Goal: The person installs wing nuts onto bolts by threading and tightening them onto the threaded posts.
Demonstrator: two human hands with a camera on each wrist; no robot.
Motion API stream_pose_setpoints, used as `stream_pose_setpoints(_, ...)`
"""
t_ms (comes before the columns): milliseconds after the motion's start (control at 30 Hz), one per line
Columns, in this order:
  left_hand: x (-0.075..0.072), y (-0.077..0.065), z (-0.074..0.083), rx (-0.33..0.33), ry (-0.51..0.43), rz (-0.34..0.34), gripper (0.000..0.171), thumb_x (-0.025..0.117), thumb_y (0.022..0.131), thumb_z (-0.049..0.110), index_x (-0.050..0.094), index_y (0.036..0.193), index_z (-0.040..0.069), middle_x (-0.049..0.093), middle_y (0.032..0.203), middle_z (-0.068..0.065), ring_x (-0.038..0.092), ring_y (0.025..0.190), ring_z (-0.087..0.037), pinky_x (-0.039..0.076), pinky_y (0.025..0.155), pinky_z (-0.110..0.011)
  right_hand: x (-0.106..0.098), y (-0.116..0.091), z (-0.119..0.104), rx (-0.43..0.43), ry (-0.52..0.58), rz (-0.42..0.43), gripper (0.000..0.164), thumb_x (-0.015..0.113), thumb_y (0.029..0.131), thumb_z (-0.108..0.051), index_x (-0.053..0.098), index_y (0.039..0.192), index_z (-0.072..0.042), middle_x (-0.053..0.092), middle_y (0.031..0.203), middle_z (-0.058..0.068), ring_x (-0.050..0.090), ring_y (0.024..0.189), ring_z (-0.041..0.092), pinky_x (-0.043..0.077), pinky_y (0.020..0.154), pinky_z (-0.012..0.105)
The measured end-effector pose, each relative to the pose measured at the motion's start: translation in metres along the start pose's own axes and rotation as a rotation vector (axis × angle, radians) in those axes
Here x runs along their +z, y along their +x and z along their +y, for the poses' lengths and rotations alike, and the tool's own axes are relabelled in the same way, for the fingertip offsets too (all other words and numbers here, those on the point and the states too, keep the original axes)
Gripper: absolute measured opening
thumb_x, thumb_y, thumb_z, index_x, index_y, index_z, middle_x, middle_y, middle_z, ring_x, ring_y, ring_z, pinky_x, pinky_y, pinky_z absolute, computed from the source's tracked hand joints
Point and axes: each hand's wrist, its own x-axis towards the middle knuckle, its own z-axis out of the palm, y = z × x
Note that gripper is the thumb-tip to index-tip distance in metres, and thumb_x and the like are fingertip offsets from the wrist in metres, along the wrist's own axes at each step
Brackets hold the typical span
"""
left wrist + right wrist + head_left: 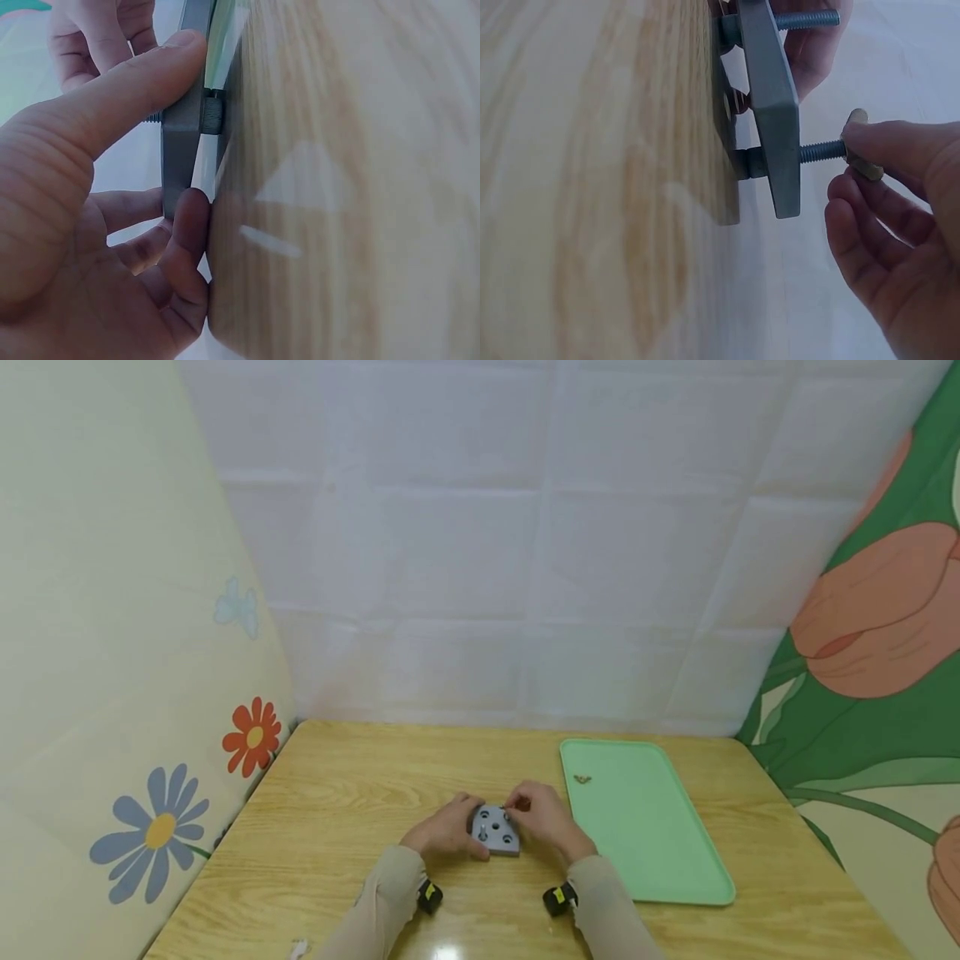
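A grey metal plate [497, 839] with several round holes is held just above the wooden table by my left hand [448, 827], thumb along one edge and fingers at the other. Bolts pass up through it, their knurled heads underneath at the tabletop. One threaded bolt [821, 151] stands out at the plate's right end, and a second bolt [810, 19] sticks up farther along. My right hand [546, 814] pinches a brass-coloured wing nut [866, 169] between thumb and fingers, right at the tip of the nearer bolt.
To the right lies a light green tray [645, 827], with a small brass-coloured piece [582, 779] near its back left corner. A whitish scrap [298, 948] is at the table's front left. White cloth hangs behind the table [360, 777].
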Motion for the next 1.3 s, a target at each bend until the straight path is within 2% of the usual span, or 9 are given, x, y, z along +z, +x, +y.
stream_pose_setpoints(133, 0.0013, -0.0009, -0.0015, 0.011, 0.000, -0.001, 0.088, 0.076, 0.059, 0.046, 0.039, 0.131, 0.012, 0.040, 0.120, -0.001, 0.044, 0.102, -0.014, 0.036, 0.086, -0.035, 0.0006, -0.0009, 0.0005, 0.011, 0.007, -0.023, 0.005, 0.065, 0.080, -0.019, 0.061, 0.080, -0.022, 0.054, 0.078, -0.011, 0.050, 0.071, 0.007, 0.042, 0.062, 0.025)
stream_pose_setpoints(367, 0.0006, -0.0024, -0.0011, 0.006, -0.018, 0.000, 0.088, 0.076, 0.059, 0.045, 0.038, 0.131, 0.012, 0.039, 0.121, -0.002, 0.043, 0.103, -0.015, 0.035, 0.087, -0.036, 0.0003, -0.0030, 0.0028, 0.020, 0.063, -0.069, 0.011, 0.060, 0.080, -0.011, 0.063, 0.089, -0.015, 0.056, 0.078, -0.006, 0.051, 0.072, 0.010, 0.043, 0.062, 0.027)
stream_pose_setpoints(633, -0.0010, -0.0013, -0.0006, 0.023, 0.018, -0.008, 0.086, 0.074, 0.062, 0.046, 0.038, 0.131, 0.010, 0.040, 0.119, -0.001, 0.043, 0.100, -0.013, 0.036, 0.085, -0.033, -0.0002, -0.0026, 0.0004, -0.022, 0.043, -0.023, 0.006, 0.060, 0.084, -0.019, 0.064, 0.083, -0.015, 0.055, 0.101, -0.003, 0.055, 0.082, 0.010, 0.045, 0.068, 0.026)
stream_pose_setpoints(700, -0.0011, -0.0012, -0.0004, 0.031, 0.023, -0.011, 0.085, 0.074, 0.063, 0.045, 0.038, 0.131, 0.010, 0.040, 0.118, -0.001, 0.043, 0.098, -0.012, 0.036, 0.083, -0.032, -0.0005, -0.0026, -0.0006, -0.015, 0.034, -0.024, 0.007, 0.060, 0.084, -0.021, 0.064, 0.083, -0.015, 0.056, 0.099, -0.005, 0.055, 0.081, 0.010, 0.045, 0.067, 0.026)
stream_pose_setpoints(867, -0.0018, -0.0017, 0.0003, 0.042, 0.024, -0.017, 0.085, 0.074, 0.064, 0.045, 0.038, 0.131, 0.008, 0.039, 0.118, -0.001, 0.043, 0.100, -0.013, 0.036, 0.084, -0.033, -0.0009, -0.0029, -0.0019, 0.010, 0.012, -0.031, 0.008, 0.062, 0.082, -0.022, 0.063, 0.084, -0.015, 0.057, 0.081, -0.011, 0.053, 0.075, 0.008, 0.044, 0.064, 0.026)
stream_pose_setpoints(967, -0.0017, -0.0016, 0.0001, 0.042, 0.015, -0.018, 0.084, 0.074, 0.064, 0.044, 0.038, 0.131, 0.008, 0.039, 0.119, -0.002, 0.044, 0.101, -0.014, 0.036, 0.085, -0.034, -0.0009, -0.0035, -0.0016, 0.004, 0.006, -0.031, 0.005, 0.062, 0.081, -0.015, 0.064, 0.086, -0.016, 0.056, 0.082, -0.011, 0.052, 0.075, 0.008, 0.043, 0.065, 0.027)
stream_pose_setpoints(1100, -0.0030, -0.0021, 0.0013, 0.044, 0.010, -0.014, 0.085, 0.075, 0.064, 0.043, 0.038, 0.131, 0.007, 0.039, 0.119, -0.003, 0.044, 0.100, -0.014, 0.036, 0.085, -0.034, -0.0021, -0.0048, -0.0015, 0.001, 0.023, -0.043, 0.015, 0.056, 0.081, -0.006, 0.064, 0.090, -0.015, 0.056, 0.086, -0.008, 0.052, 0.079, 0.010, 0.043, 0.067, 0.029)
stream_pose_setpoints(1300, -0.0046, -0.0030, 0.0018, 0.045, 0.016, -0.013, 0.085, 0.074, 0.064, 0.044, 0.037, 0.131, 0.007, 0.040, 0.118, -0.001, 0.044, 0.097, -0.012, 0.037, 0.083, -0.031, -0.0019, -0.0042, 0.0005, -0.012, 0.029, -0.034, 0.014, 0.054, 0.084, -0.010, 0.065, 0.090, -0.016, 0.056, 0.092, -0.008, 0.052, 0.081, 0.009, 0.043, 0.069, 0.029)
